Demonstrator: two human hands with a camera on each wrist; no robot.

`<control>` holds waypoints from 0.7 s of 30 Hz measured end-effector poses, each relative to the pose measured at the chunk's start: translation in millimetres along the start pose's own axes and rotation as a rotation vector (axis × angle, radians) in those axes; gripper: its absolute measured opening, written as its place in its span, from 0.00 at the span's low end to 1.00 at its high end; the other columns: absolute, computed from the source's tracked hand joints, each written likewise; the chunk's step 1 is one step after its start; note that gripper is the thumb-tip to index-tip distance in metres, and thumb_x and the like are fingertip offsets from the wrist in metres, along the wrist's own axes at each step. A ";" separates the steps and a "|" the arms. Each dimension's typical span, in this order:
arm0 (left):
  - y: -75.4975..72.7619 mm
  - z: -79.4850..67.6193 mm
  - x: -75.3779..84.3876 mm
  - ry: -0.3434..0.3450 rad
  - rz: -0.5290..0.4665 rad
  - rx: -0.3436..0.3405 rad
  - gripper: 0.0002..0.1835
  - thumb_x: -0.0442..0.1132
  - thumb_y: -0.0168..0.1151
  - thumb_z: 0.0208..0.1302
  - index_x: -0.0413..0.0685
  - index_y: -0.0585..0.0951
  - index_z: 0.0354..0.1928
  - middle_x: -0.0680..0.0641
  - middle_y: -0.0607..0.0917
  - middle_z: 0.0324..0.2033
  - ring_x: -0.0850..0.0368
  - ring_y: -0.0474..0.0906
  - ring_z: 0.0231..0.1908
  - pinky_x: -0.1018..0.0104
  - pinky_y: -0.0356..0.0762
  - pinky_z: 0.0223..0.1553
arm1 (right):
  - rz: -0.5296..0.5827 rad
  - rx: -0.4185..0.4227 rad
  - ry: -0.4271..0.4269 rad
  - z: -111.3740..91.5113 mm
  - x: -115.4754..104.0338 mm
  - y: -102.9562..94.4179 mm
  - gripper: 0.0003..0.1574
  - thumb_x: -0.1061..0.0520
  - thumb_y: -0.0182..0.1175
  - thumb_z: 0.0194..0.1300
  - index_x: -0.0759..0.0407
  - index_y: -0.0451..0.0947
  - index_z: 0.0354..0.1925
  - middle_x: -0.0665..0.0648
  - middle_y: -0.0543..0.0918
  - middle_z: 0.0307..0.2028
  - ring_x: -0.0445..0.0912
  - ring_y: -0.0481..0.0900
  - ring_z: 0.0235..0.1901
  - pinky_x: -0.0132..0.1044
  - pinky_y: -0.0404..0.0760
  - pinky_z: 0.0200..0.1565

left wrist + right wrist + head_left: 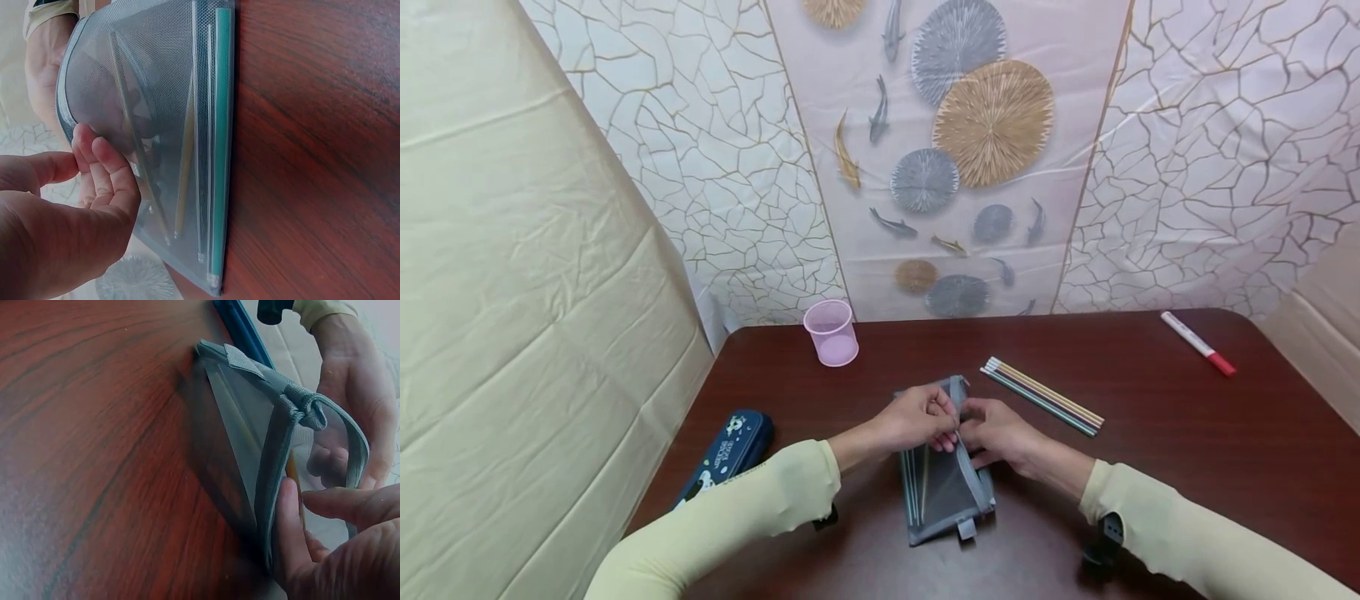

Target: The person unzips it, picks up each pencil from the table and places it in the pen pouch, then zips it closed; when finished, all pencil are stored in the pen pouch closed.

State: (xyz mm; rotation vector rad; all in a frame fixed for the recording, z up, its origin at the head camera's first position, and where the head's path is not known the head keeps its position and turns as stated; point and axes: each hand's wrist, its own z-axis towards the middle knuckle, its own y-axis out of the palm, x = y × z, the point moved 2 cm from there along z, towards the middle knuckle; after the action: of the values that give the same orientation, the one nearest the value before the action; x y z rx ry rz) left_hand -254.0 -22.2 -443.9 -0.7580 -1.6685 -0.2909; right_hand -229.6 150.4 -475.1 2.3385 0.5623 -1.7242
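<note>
Left hand pinches rim of mesh pouch — right hand in its mouth, grip too hidden to tell! Pouch on counter, lower centre, pencils inside — pink cup left of centre.

The brown table bears a cup; case; pouch; pencils; marker.

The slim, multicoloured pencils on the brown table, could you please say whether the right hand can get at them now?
Probably yes: only bare tabletop separates the right hand from the pencils, though that hand is at the grey mesh zip pouch and may need freeing.
</note>
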 end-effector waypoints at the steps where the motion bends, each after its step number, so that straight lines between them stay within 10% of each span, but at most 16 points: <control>1: -0.2 -0.6 0.6 0.002 -0.002 0.000 0.03 0.29 0.61 0.73 0.39 0.77 0.43 0.47 0.87 0.25 0.58 0.85 0.25 0.60 0.90 0.35 | -0.002 -0.003 -0.003 -0.7 0.0 -0.6 0.27 0.69 0.57 0.68 0.70 0.67 0.64 0.55 0.87 0.36 0.44 0.85 0.37 0.40 0.91 0.35; 21: -0.8 -3.9 0.2 -0.003 0.001 0.025 0.04 0.30 0.63 0.72 0.39 0.77 0.44 0.45 0.87 0.27 0.59 0.86 0.25 0.60 0.90 0.36 | -0.335 0.154 -0.200 -19.7 -18.8 -74.0 0.23 0.57 0.66 0.73 0.68 0.78 0.60 0.69 0.87 0.48 0.55 0.86 0.42 0.50 0.92 0.39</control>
State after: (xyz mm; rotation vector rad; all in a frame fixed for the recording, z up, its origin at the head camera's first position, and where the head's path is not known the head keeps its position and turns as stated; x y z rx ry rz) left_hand -251.5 -24.9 -442.5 -0.7407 -1.6718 -0.2680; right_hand -247.0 221.4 -445.5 2.2304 0.8514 -2.1891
